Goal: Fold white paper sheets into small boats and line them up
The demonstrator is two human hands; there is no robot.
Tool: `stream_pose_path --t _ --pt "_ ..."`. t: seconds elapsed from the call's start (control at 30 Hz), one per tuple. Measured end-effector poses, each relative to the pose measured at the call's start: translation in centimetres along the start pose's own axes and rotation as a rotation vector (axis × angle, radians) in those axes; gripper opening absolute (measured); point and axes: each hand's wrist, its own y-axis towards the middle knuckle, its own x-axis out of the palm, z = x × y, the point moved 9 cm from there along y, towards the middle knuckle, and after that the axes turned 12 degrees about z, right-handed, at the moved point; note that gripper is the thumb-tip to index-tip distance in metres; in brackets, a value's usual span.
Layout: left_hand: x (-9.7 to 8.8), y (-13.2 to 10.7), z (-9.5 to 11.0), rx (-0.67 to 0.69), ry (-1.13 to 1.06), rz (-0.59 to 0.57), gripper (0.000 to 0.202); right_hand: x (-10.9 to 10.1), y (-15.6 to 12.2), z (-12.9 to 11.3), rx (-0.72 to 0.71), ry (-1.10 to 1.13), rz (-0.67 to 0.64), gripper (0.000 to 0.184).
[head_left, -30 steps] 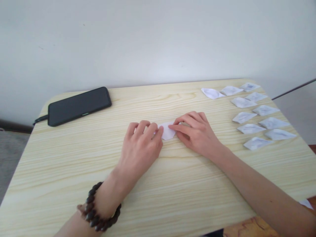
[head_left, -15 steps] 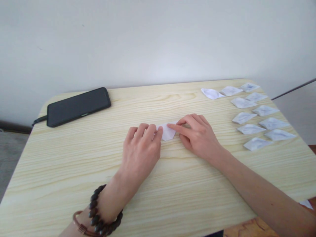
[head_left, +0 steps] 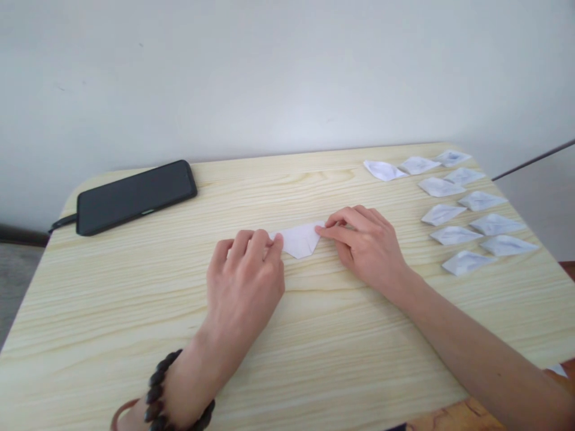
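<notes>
A folded piece of white paper [head_left: 300, 240] lies on the wooden table, its long straight edge toward the wall and its narrower side toward me. My left hand [head_left: 248, 263] pinches the paper's left end, thumb on top and the other fingers curled. At the right end, my right hand [head_left: 363, 242] holds the upper corner between thumb and fingers. The middle of the paper shows between the two hands; both of its ends are partly covered by fingers. Several folded white paper boats [head_left: 453, 235] stand in rows to the right of my right hand.
A black phone [head_left: 137, 196] with a cable [head_left: 63, 222] plugged into its end lies at the table's back left. The pale wood-grain table [head_left: 314, 353] meets a white wall [head_left: 269, 78]. A bit of white paper [head_left: 558, 370] shows at the lower right edge.
My left hand has slid left, away from my right hand, whose thumb or finger has shifted toward the paper's right corner. More of the paper now shows between them.
</notes>
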Motion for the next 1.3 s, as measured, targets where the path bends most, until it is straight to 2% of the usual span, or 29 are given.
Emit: stream_pose_path --t 0.17,0.33,0.47,0.67,0.9,1.1,1.3 --pt "-0.2 0.1 -0.7 -0.027 0.020 0.001 0.020 0.0 0.1 0.0 0.014 0.021 0.008 0.030" --pt "0.1 0.1 -1.4 -0.064 -0.012 0.013 0.015 0.2 0.2 0.1 0.065 0.081 0.012 0.021" --pt "1.1 -0.1 -2.3 -0.142 -0.122 0.017 0.013 0.8 0.1 0.5 0.113 0.150 -0.021 0.015" --pt "2.6 -0.4 -2.6 -0.148 -0.257 -0.034 0.035 1.1 0.2 1.0 0.153 0.261 -0.033 0.012" --pt "2.9 -0.3 -3.0 -0.178 -0.458 -0.025 0.022 1.2 0.3 1.1 0.175 0.330 -0.062 0.014" --pt "2.7 -0.1 -2.9 -0.176 -0.542 0.002 0.014 1.3 0.3 0.9 0.129 0.359 -0.070 0.010" --pt "3.1 -0.2 -3.2 -0.205 -0.550 0.000 0.021 1.1 0.3 -0.1 0.056 0.426 -0.058 0.007"
